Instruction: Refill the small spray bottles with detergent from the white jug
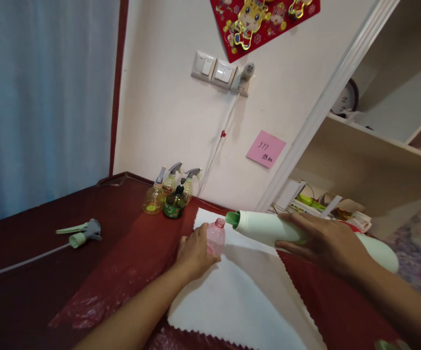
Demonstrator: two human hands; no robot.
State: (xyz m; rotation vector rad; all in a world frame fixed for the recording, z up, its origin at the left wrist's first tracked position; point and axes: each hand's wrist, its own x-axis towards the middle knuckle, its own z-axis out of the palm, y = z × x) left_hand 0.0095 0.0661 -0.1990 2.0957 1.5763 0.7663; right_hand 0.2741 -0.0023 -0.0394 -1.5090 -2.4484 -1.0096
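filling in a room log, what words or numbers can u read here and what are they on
"377" on the pink sticky note
Two handwritten characters under it: too unclear to read
Label on the small dark bottle: too small to read
Clock numerals: too blurred to read

Two hands are at the worktop [31, 243], with one bottle in each: the left hand [196, 255] has one pink bottle [216, 237], the right hand [323, 243] one pale green bottle [269, 228]. Along the worktop's back edge I count three spray bottles [170, 182] and one dark bottle [175, 204]. Nearer the left edge lie one loose sprayer head [86, 232] and one tube [24, 262]. One white cloth [232, 301] reaches the front edge. On the wall are two switches [203, 65], one plug [247, 80], one pink note [266, 148] and one red hanging [261, 22]. Off to the right, the shelves hold one clock [345, 97].
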